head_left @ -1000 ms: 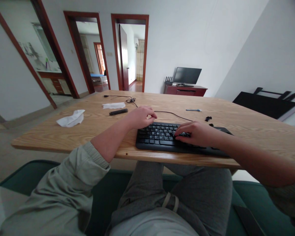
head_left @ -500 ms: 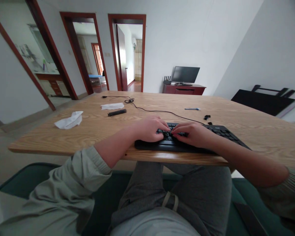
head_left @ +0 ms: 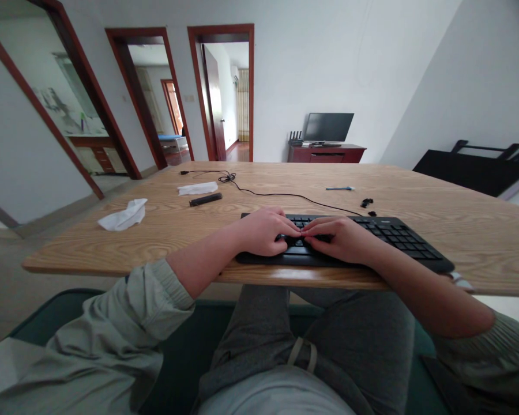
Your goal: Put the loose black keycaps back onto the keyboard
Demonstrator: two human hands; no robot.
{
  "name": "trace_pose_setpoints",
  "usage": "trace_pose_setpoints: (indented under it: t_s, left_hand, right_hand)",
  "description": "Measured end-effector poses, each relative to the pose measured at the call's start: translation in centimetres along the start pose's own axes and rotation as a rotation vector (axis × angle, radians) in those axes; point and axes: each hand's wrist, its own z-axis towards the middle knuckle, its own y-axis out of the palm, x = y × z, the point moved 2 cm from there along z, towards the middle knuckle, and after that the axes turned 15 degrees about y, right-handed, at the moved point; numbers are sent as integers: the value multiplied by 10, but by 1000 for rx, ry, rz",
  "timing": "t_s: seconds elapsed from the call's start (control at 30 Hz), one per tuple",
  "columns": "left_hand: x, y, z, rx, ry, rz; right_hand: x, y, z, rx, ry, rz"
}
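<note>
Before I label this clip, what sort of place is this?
Likely a home: a flat black screen on a dark red cabinet, and a beige curtain beyond a reddish wooden doorway.

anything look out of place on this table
Yes: the cable running to the black keyboard ends in a plug lying loose, connected to nothing. Small black pieces lie beyond the keyboard, perhaps loose parts; too small to tell.

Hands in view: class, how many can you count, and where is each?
2: the left hand is over the left part of the black keyboard; the right hand is over its middle, fingertips close to the left's.
</note>
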Motion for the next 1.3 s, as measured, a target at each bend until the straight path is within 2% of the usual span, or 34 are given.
trace_pose_setpoints:
  t_s: [0.4, 0.63, 0.83, 1.03, 1.3]
  left_hand:
    - [10, 2, 4, -32, 102, 186]
    - [9, 7, 0, -17, 92, 216]
    - [7, 9, -2, -17, 78, 210]
    - [4, 10, -4, 1, 51, 186]
    - [6, 9, -2, 6, 55, 182]
  right_hand:
    - [-20, 3, -15, 80, -92, -360]
    - [-23, 13, -21, 223, 19, -325]
    - [-24, 12, -21, 214, 5, -329]
    - [-24, 13, -20, 238, 80, -278]
    - [-23, 13, -20, 235, 21, -283]
